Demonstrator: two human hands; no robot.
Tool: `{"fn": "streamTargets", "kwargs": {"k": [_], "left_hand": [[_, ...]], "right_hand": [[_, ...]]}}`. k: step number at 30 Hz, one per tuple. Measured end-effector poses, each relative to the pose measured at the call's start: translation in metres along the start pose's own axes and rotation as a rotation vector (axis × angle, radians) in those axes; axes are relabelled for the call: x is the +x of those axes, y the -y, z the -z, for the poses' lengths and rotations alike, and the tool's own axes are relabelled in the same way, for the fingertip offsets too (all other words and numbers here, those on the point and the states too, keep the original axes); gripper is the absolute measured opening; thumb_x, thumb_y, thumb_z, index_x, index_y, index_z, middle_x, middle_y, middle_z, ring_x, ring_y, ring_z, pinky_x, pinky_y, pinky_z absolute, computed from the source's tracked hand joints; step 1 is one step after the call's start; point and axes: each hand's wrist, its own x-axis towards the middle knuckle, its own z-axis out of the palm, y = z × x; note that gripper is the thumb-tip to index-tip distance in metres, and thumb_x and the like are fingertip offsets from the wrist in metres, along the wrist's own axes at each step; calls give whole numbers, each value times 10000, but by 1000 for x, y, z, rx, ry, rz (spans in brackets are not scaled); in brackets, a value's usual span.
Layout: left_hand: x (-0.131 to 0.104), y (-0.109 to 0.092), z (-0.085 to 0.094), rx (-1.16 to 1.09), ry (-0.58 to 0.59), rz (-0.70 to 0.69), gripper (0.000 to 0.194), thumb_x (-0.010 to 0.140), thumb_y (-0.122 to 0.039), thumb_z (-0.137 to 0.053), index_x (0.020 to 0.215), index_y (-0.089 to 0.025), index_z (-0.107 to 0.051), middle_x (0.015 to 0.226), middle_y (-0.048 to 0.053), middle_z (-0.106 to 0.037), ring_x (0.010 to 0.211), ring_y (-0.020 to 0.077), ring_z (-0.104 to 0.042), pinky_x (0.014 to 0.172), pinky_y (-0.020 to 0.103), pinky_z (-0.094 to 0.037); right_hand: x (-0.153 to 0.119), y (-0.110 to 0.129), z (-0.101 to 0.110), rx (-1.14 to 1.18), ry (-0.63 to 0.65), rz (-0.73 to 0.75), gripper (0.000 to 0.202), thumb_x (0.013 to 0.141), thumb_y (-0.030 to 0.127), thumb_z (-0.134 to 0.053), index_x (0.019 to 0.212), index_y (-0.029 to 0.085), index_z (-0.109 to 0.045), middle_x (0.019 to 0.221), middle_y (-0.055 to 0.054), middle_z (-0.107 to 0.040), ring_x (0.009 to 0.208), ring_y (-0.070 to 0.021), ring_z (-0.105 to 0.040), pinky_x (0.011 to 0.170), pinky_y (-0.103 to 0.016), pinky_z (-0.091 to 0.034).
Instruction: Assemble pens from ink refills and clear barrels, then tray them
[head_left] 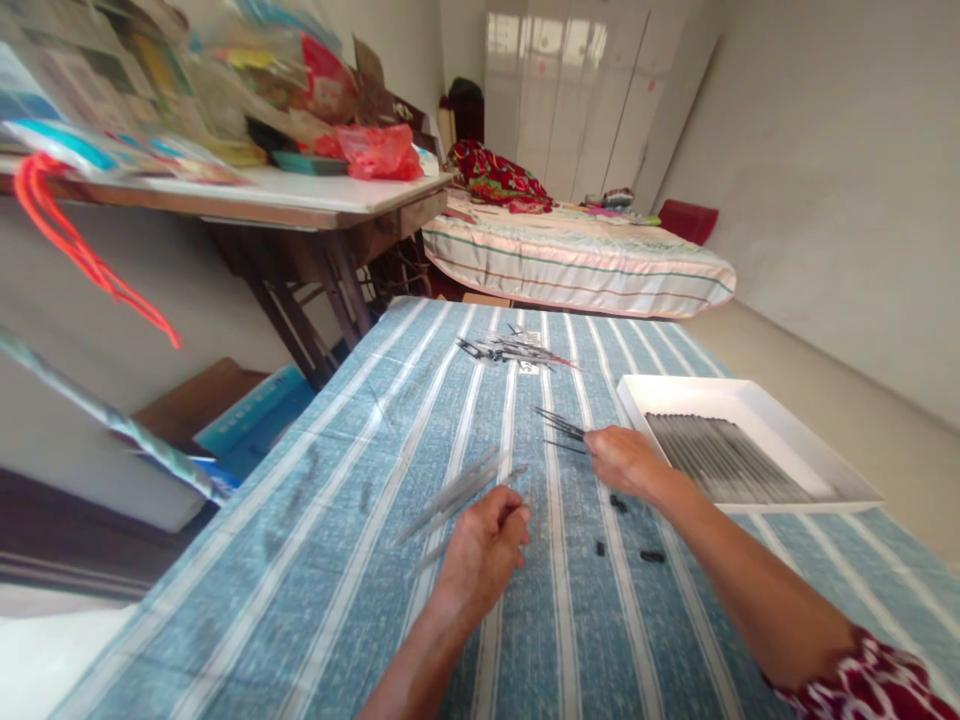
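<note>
My left hand (487, 545) is low over the striped tablecloth, its thumb and fingers pinched together. What they hold, if anything, is hidden. Beside and partly beneath it lie several long translucent grey strips (457, 492), smeared by blur. My right hand (626, 460) reaches in from the right with its fingers closed on the near ends of thin black sticks (561, 423), which point left and away. Small black pieces (652, 556) lie on the cloth below that wrist. Farther back is a loose pile of thin dark sticks (517, 350).
A white open tray (757, 400) at the right holds a row of dark sticks (720, 455). The striped cloth (300, 600) covers the table. At the left stands a side table (300, 195) with bags and a hanging red cord (75, 250). A bed (577, 255) is behind.
</note>
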Motion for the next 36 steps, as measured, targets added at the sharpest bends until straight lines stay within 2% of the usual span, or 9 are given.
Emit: {"fn": "streamTargets", "kwargs": {"k": [6, 10, 18, 26, 36], "left_hand": [[-1, 6, -2, 25, -9, -65, 140, 799, -287, -433, 726, -203, -518, 590, -49, -545, 446, 96, -516, 460, 214, -408], [-2, 5, -2, 15, 2, -81, 135, 790, -286, -447, 720, -201, -526, 591, -44, -554, 445, 95, -510, 454, 211, -408], [-4, 0, -3, 24, 35, -82, 149, 785, -272, -452, 679, -199, -527, 580, -40, -547, 446, 102, -505, 454, 220, -408], [-3, 4, -3, 28, 37, -97, 140, 791, -268, -450, 698, -197, -527, 585, -44, -543, 446, 94, -505, 450, 212, -399], [-5, 3, -3, 58, 99, -109, 147, 785, -277, -456, 695, -207, -548, 600, -44, -542, 470, 100, -511, 484, 221, -413]], "right_hand": [[-33, -6, 10, -54, -82, 178, 242, 885, 212, -364, 869, 184, -603, 755, -93, -684, 722, -211, -651, 585, -251, -342], [-44, -7, 14, -122, -91, 233, 230, 894, 196, -355, 881, 184, -584, 748, -88, -686, 688, -205, -648, 561, -245, -328], [-51, -4, 19, -147, -79, 261, 233, 822, 73, -382, 914, 167, -575, 837, -106, -692, 759, -218, -654, 591, -251, -370], [-50, -7, 16, -159, -86, 233, 214, 846, 91, -382, 906, 167, -573, 830, -110, -690, 748, -220, -656, 580, -255, -368], [-55, -2, 23, -181, -129, 297, 245, 822, 59, -384, 920, 172, -579, 817, -89, -672, 735, -204, -636, 565, -257, -342]]}}
